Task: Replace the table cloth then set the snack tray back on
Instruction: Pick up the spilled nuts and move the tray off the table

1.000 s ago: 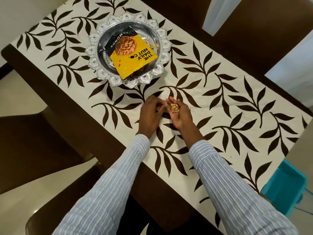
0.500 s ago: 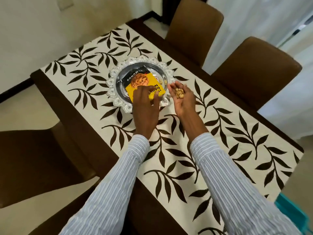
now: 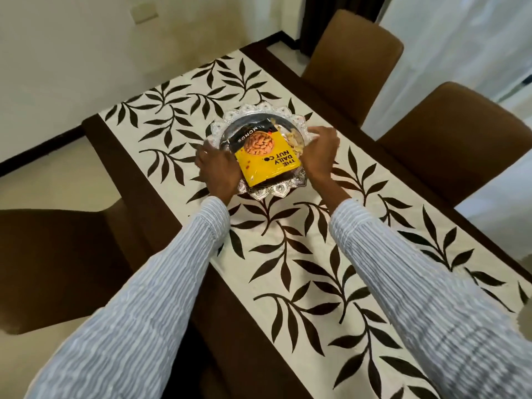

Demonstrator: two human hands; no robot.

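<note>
The snack tray, silver with a scalloped rim, sits on the cream table cloth printed with dark leaf sprays, toward the far end of the dark wooden table. The left hand grips the tray's left rim, fingers curled over its edge; the right hand is at the right rim, fingers bent around it, though the contact itself is blurred. A yellow and black almond packet lies in the tray between the hands, with loose pale nuts beside it. Three brown chairs stand around: two beyond the table, one at the left. Cream walls and pale floor surround.
</note>
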